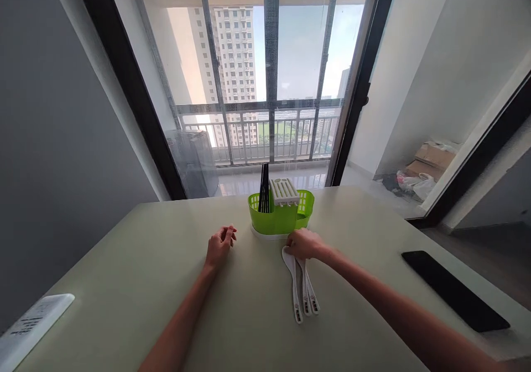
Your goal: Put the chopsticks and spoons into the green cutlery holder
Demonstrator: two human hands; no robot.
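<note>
Several white spoons lie bunched on the table, handles toward me, with small dark printed marks near the handle ends. My right hand is closed over their bowl ends, fingers pinched down at the spoons; it hides most of the bowls, though the leftmost shows. Just behind it stands a green cutlery holder with a white base and a white slotted top. Black chopsticks stand upright in its left compartment. My left hand rests on the table left of the holder, fingers curled in, holding nothing visible.
The pale table reaches to a glass door with a balcony behind it. A black flat slab lies at the right, and a white object with printed text at the left edge. Cardboard boxes sit beyond the glass.
</note>
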